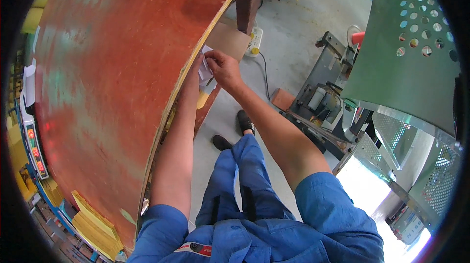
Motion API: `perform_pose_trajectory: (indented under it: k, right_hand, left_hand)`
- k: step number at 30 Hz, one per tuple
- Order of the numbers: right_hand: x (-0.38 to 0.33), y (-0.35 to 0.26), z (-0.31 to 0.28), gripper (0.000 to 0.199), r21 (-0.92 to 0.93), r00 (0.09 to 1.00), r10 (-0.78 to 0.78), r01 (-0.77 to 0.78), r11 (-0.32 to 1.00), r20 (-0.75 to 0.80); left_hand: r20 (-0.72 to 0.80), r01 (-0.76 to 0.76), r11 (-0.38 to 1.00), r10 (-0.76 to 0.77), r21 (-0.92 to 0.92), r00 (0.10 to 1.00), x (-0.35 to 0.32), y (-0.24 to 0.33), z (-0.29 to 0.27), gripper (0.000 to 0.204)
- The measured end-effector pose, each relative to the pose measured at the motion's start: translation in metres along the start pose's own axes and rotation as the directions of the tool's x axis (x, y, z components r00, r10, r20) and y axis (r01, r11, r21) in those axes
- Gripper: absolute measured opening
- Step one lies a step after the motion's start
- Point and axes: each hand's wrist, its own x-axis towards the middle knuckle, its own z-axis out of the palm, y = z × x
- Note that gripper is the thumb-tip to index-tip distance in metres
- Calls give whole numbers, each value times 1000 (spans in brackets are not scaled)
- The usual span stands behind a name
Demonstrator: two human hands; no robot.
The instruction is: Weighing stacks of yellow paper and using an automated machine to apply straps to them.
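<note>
Just beyond the edge of the red-brown table [112,67], my right hand [224,69] is closed, its thumb and fingers pinching white paper [204,73]. The paper looks like folded sheets or slips; the table edge covers part of it. My left forearm [175,150] reaches along the same edge to the paper. Most of my left hand [199,60] is hidden behind the edge, and its fingers do not show. Below the paper, something yellow [202,99] lies on a lower shelf or drawer under the table.
A white power strip [254,42] with a cable lies on the floor near a table leg [248,6]. To the right stand a machine with a motor [320,101], a brick-coloured block [282,99] and a green perforated guard [406,52]. Yellow stacked pieces [95,228] and a scale display [35,150] sit at left.
</note>
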Motion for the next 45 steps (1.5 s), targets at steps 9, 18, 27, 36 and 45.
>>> perform_pose_trajectory:
  k: [9,18,27,36,45]
  right_hand:
    - [-1,-35,-18,39,-93,972,96,-119,989,-216]
    - [-155,-115,-22,34,497,958,288,-247,832,-6]
    - [-239,-254,-64,29,724,952,307,-213,657,1]
    - [-270,-350,-28,10,506,982,-189,175,845,-24]
    - [-249,-399,35,6,108,838,-542,535,838,54]
  left_hand:
    - [-139,-269,653,502,708,854,-19,2,-13,28]
    - [54,-484,738,524,470,850,-182,80,9,7]
    - [73,-589,744,599,316,797,-280,203,-18,38]
    - [136,-709,660,701,248,700,-326,333,-98,15]
    - [65,-719,531,783,449,619,-328,374,-177,6]
